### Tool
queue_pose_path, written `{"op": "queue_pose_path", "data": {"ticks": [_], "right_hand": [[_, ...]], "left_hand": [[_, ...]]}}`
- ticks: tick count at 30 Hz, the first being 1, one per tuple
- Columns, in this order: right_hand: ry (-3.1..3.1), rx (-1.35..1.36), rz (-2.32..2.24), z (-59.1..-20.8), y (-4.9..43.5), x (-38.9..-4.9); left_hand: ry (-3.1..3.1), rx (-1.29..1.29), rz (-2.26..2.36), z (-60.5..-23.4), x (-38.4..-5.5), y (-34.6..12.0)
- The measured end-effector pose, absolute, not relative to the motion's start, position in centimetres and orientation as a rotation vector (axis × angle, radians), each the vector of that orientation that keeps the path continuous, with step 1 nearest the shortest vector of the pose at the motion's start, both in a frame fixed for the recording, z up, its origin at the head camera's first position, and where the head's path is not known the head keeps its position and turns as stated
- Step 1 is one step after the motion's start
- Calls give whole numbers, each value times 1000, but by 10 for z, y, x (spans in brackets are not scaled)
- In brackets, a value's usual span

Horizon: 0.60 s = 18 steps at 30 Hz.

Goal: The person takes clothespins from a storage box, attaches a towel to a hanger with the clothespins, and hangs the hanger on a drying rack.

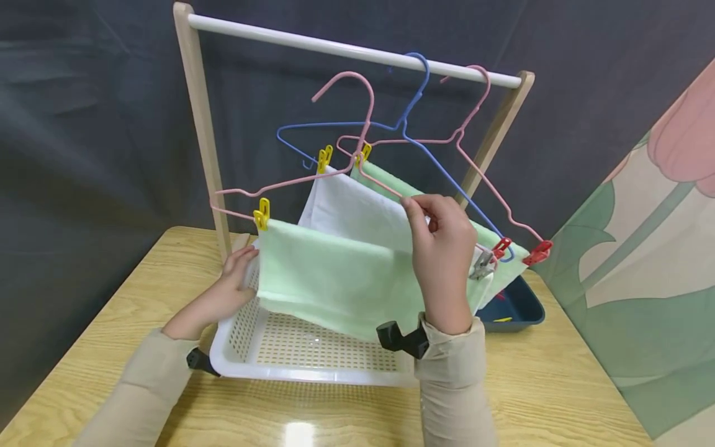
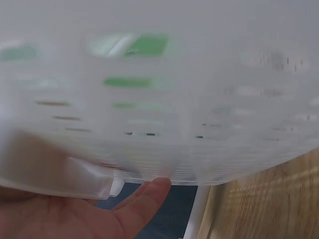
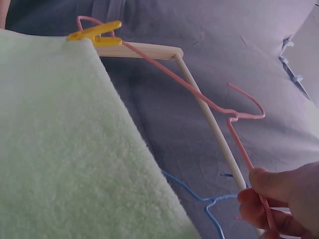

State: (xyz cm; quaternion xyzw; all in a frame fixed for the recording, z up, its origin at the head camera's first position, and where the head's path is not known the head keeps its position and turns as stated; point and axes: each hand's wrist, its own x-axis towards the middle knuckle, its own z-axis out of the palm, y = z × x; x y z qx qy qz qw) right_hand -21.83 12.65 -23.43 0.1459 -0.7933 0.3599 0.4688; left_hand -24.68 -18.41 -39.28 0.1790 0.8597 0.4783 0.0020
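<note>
My right hand pinches the sloping arm of a pink hanger between thumb and fingers. Its hook is free, in front of the rod. A light green cloth hangs from this hanger, held by a yellow clip at the left and a grey clip at the right. In the right wrist view, the same cloth fills the left side. With my left hand I grip the left rim of a white perforated basket; the cloth hangs over it.
Behind stands a wooden rack with a white rod. A blue hanger with a white cloth and another pink hanger with green cloth hang on it. A dark blue tray sits at the right on the wooden table.
</note>
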Motion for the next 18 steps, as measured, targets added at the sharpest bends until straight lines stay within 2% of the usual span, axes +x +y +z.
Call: {"op": "queue_pose_path", "data": {"ticks": [18], "right_hand": [[-1945, 435, 811, -194, 112, -242]], "left_hand": [[2760, 578, 1482, -393, -243, -180]]}}
